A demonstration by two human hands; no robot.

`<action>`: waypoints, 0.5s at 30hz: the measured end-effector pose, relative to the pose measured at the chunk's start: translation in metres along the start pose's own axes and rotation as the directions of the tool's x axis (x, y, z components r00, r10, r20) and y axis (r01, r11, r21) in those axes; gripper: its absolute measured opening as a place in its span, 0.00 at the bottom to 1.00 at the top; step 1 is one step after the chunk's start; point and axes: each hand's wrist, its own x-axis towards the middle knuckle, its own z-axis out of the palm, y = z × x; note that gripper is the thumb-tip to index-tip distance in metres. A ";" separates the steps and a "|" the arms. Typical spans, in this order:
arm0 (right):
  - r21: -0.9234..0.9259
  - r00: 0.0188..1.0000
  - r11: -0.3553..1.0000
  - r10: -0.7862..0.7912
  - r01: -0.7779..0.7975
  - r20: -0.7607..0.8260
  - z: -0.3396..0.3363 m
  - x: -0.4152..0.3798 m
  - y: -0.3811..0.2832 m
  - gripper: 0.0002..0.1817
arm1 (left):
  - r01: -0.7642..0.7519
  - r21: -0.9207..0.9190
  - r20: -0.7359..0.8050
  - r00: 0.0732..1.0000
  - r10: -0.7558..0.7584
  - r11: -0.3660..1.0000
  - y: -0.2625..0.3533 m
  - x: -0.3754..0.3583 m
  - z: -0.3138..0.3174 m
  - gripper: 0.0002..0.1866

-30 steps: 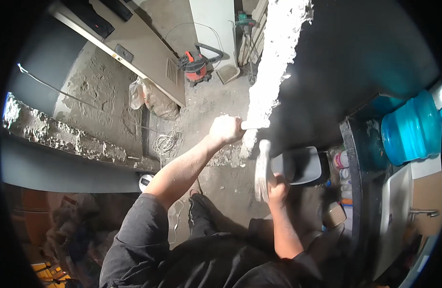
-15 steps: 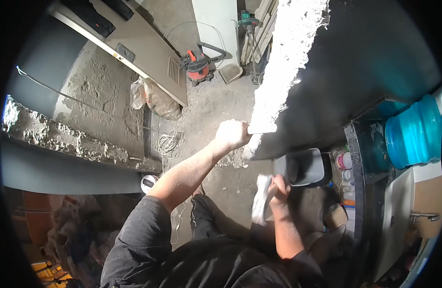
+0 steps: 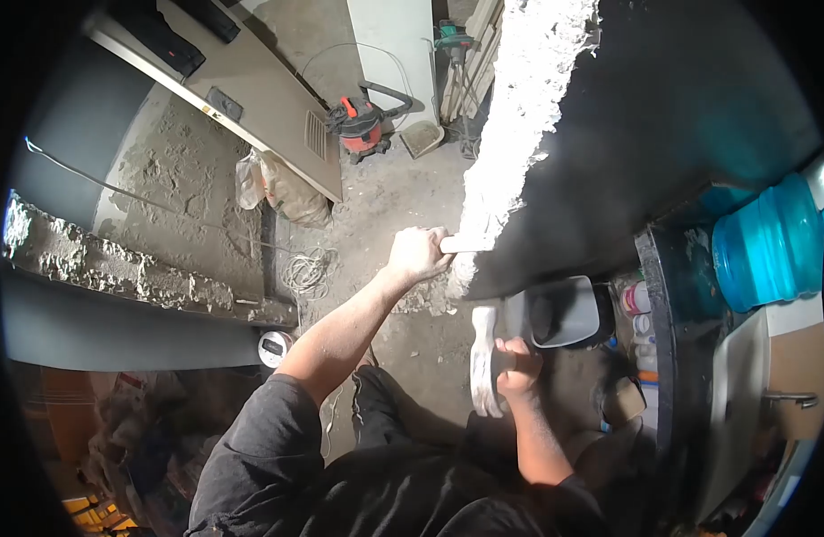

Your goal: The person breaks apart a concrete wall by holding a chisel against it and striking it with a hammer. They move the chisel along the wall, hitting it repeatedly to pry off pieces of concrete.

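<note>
My left hand (image 3: 418,253) is closed round a pale, rod-like tool (image 3: 464,244), whose far end meets the rough white wall edge (image 3: 525,116). My right hand (image 3: 519,365) is closed, lower and to the right, holding a whitish hammer-like tool (image 3: 484,362) by a handle that is mostly hidden. The head of that tool stands apart from the rod and the wall edge. White dust covers my left hand.
A red and black vacuum cleaner (image 3: 362,128) and a dustpan (image 3: 422,139) stand on the floor ahead. Coiled cable (image 3: 306,273) lies at the left. A grey bin (image 3: 568,311) and a blue water bottle (image 3: 770,249) are on the right.
The whole view has shifted slightly. The hammer-like tool, blurred before, now shows sharply and sits a little higher and more upright. My left hand keeps its hold on the rod at the wall edge.
</note>
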 end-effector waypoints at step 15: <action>0.034 0.998 0.999 0.013 -0.011 -0.067 -0.017 0.017 -0.022 0.14 | 0.102 -0.005 0.085 0.991 -0.101 0.995 0.029 -0.004 -0.001 0.15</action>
